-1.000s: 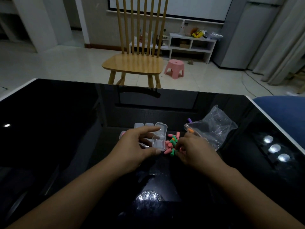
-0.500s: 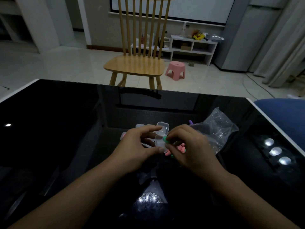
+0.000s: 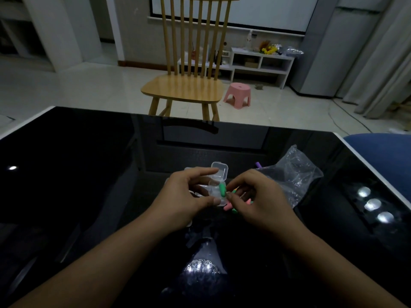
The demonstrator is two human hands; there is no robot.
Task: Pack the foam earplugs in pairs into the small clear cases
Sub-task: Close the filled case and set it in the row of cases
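Note:
My left hand [image 3: 184, 196] grips a small clear case [image 3: 216, 190] between thumb and fingers, its hinged lid [image 3: 220, 171] standing open. A green earplug [image 3: 222, 189] lies in the case. My right hand [image 3: 258, 196] is right beside the case, thumb and forefinger near the green earplug; I cannot tell whether they still pinch it. Loose pink and green earplugs [image 3: 229, 206] lie on the black table [image 3: 77, 174] under my right hand, mostly hidden. More clear cases [image 3: 189, 168] sit behind my left hand, largely covered.
A crumpled clear plastic bag [image 3: 293, 174] lies to the right of my hands, with a purple earplug [image 3: 258, 164] at its far edge. A wooden chair [image 3: 184, 85] stands beyond the table's far edge. A blue seat [image 3: 378, 147] is at the right.
My right hand picked a green earplug from the pile and brought it to the case held by my left hand; the earplug now lies in the case.

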